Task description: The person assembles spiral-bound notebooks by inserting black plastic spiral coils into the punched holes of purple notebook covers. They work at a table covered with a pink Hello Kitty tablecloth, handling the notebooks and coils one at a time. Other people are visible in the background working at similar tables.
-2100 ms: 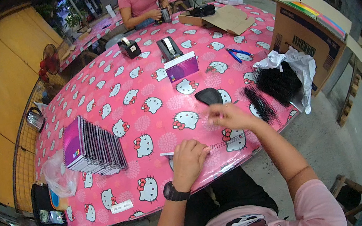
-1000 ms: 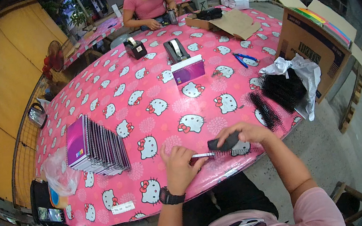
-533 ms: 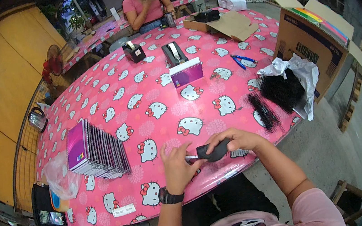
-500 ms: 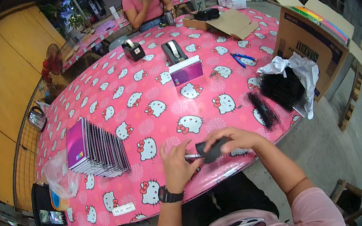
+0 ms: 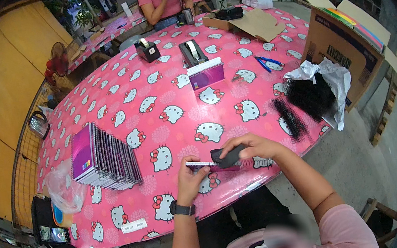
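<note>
My left hand (image 5: 190, 177) is closed on the left end of a thin purple spiral notebook (image 5: 201, 164), seen nearly edge-on just above the table near its front edge. Over the notebook's right end, my right hand (image 5: 257, 147) grips a dark grey, flat, block-like thing (image 5: 232, 156), whose kind I cannot make out. It hides part of the notebook. Beyond my right hand lie loose black binding coils (image 5: 289, 119), beside a heap of black coils (image 5: 310, 99) in crumpled white paper (image 5: 340, 85).
A stack of purple spiral notebooks (image 5: 105, 159) stands at left, near a clear plastic bag (image 5: 65, 189) and a phone (image 5: 55, 234). Farther back are another notebook (image 5: 206, 75), two tape dispensers (image 5: 147, 50), blue-handled pliers (image 5: 267, 63) and a cardboard box (image 5: 337, 55). Another person (image 5: 163, 5) stands across the table.
My left hand has moved slightly up and left, and its fingers have closed on the notebook. More of the notebook's edge shows. The dark grey thing has tilted with my right hand.
</note>
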Demonstrator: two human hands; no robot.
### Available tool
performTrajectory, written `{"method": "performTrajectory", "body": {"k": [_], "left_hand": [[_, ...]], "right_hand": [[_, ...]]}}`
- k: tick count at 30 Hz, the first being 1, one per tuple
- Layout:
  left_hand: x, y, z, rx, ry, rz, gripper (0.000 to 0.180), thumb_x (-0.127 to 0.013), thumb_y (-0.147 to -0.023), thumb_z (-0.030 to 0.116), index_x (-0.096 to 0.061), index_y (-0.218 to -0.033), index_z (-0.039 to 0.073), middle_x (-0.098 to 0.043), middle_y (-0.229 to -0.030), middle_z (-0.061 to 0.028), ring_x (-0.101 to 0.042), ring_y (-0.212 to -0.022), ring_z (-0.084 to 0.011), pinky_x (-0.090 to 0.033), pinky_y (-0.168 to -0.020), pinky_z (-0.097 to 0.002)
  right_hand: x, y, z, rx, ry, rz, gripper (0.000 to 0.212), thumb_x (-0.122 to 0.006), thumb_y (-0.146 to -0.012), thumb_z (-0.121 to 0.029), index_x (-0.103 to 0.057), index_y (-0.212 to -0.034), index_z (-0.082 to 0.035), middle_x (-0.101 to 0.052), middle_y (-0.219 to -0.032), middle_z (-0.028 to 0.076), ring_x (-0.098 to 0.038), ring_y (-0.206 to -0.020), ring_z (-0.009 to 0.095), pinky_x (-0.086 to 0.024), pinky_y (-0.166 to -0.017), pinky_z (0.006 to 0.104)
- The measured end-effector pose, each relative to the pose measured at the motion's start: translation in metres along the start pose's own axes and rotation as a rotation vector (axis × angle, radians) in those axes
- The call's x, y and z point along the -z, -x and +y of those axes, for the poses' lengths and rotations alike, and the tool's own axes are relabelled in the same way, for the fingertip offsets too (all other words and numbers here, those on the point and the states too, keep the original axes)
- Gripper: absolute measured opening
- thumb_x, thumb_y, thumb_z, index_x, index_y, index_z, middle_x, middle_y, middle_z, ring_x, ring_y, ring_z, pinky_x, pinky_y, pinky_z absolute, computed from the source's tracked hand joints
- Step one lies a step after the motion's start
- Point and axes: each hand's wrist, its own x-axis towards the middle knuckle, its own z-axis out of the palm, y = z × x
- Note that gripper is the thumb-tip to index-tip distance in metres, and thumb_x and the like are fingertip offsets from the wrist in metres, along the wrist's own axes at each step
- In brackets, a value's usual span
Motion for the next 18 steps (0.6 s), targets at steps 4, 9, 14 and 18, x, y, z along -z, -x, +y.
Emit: {"method": "performTrajectory", "body": {"k": [4, 9, 14, 18], "left_hand": [[0.0, 0.0, -0.001, -0.067, 0.078, -0.011, 0.033, -0.065, -0.077, -0.003, -0.046, -0.102, 0.005, -0.051, -0.09, -0.0014, -0.051, -0.085, -0.009, -0.045, -0.075, -0.0225], [0.005, 0.001, 0.002, -0.056, 0.183, 0.064, 0.029, -0.063, -0.079, -0.005, -0.053, -0.104, 0.002, -0.054, -0.098, -0.0029, -0.053, -0.088, -0.0101, -0.046, -0.077, -0.0241], [0.005, 0.0, 0.003, -0.065, 0.119, 0.144, 0.034, -0.061, -0.08, -0.004, -0.057, -0.113, 0.0, -0.059, -0.096, -0.0033, -0.055, -0.087, -0.0106, -0.047, -0.078, -0.0236], [0.01, 0.003, -0.001, -0.031, 0.162, 0.144, 0.036, -0.061, -0.082, -0.002, -0.056, -0.117, 0.0, -0.06, -0.096, -0.0026, -0.057, -0.082, -0.0098, -0.047, -0.075, -0.0231]], "right_hand": [[0.008, -0.005, 0.006, -0.087, 0.026, -0.007, 0.043, -0.067, -0.078, -0.033, -0.062, -0.106, -0.001, -0.061, -0.1, 0.009, -0.055, -0.096, 0.019, -0.04, -0.088, 0.0329], [0.005, -0.01, 0.01, -0.123, 0.019, -0.032, 0.044, -0.065, -0.079, -0.034, -0.061, -0.109, -0.002, -0.06, -0.104, 0.009, -0.054, -0.1, 0.019, -0.039, -0.089, 0.0327], [-0.005, -0.017, 0.003, -0.094, -0.047, -0.09, 0.042, -0.067, -0.078, -0.031, -0.061, -0.108, -0.002, -0.06, -0.105, 0.008, -0.053, -0.1, 0.019, -0.04, -0.088, 0.0327], [-0.005, -0.021, 0.012, -0.069, 0.083, 0.015, 0.042, -0.066, -0.079, -0.032, -0.061, -0.109, -0.003, -0.06, -0.107, 0.01, -0.054, -0.1, 0.02, -0.041, -0.087, 0.0325]]}}
